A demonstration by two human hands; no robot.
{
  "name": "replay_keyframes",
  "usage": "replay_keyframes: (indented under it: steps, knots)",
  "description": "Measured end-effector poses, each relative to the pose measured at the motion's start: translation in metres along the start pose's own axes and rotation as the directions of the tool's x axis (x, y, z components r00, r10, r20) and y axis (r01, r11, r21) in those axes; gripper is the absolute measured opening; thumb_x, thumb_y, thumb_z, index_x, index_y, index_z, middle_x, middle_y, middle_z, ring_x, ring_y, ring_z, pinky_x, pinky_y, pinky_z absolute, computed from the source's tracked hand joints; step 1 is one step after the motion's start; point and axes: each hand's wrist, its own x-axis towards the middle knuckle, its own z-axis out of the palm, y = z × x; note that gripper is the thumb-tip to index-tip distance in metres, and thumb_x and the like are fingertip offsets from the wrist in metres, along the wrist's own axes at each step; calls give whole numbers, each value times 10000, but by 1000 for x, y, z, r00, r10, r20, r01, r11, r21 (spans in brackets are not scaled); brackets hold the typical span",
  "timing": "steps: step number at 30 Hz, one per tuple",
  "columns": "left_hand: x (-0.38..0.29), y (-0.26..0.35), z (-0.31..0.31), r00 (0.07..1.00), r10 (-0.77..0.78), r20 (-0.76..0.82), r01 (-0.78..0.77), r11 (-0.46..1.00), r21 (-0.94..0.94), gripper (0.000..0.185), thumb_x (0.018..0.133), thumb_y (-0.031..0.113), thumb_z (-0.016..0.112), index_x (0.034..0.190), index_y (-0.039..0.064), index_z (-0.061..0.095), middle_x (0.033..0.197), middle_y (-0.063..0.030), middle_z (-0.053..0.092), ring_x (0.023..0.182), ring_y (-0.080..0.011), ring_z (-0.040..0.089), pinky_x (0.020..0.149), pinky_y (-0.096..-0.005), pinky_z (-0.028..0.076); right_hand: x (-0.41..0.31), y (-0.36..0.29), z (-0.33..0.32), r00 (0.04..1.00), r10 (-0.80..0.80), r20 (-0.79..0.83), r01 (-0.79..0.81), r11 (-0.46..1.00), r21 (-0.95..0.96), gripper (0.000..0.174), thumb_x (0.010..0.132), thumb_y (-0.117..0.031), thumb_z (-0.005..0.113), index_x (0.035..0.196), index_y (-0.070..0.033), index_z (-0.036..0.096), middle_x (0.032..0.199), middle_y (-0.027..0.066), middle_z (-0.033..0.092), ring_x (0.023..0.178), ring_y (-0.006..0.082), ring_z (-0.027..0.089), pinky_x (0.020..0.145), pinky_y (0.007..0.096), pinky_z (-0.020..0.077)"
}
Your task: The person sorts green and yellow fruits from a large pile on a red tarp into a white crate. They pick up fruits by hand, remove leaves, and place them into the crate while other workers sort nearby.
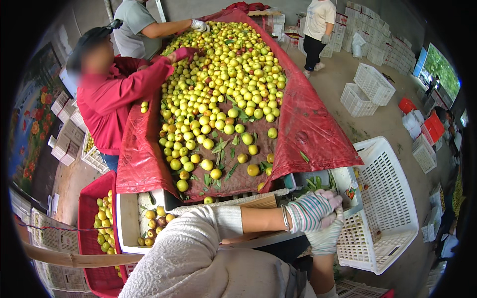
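Observation:
My left hand (312,211), in a striped knit glove with a metal bangle at the wrist, meets my gloved right hand (325,235) in front of me. The fingers overlap, and their exact grip is hidden. No fruit shows in either hand. Close by, green leaves (315,184) lie in a light tray (344,177). Ahead, round yellow-green fruits (227,80), jujube-like, cover a sloping red tarpaulin (313,130), thinning towards me among loose leaves. Browner fruits (152,223) sit in a white-walled tray (129,223) to the left.
A white perforated crate (391,186) stands at right, a red crate (87,208) of fruit at left. A person in red (108,93) and another in grey (130,26) reach over the pile. Someone stands behind (319,22). A bamboo pole (74,259) crosses lower left.

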Motion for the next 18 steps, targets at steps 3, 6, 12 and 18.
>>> replay_keyframes:
  steps: [3,6,12,18]
  knots:
    - [-2,3,-11,944,266,-196,-265,964,28,581,805,233,690,1330,49,522,1365,-236,463,1203,-437,496,999,-502,448,-10,-29,-1,924,-206,-323,181,978,-106,449,998,-406,512,1292,-71,566,1337,132,577,1184,276,585,951,458,536]
    - [-10,-23,-43,951,149,-270,-205,960,-192,507,844,222,682,1308,53,566,1361,-249,485,1199,-441,522,1033,-484,442,6,-74,19,926,-282,-250,304,951,51,533,948,-274,608,1361,37,476,1355,193,556,1258,351,538,1034,503,493]
    - [-76,-177,-148,916,-283,-284,362,888,283,227,899,161,615,1077,37,680,1090,-151,689,1052,-339,633,935,-415,513,34,-111,19,978,-186,94,141,923,358,664,996,-345,546,1499,20,315,1467,229,471,1282,333,558,1000,470,536]
    - [-120,-303,-230,609,-660,-440,787,431,443,336,815,162,634,1136,66,659,1208,-202,629,1092,-385,610,948,-465,496,28,39,24,959,262,-105,-262,965,17,524,961,-447,588,1278,-30,587,1138,140,688,940,254,682,778,339,585]
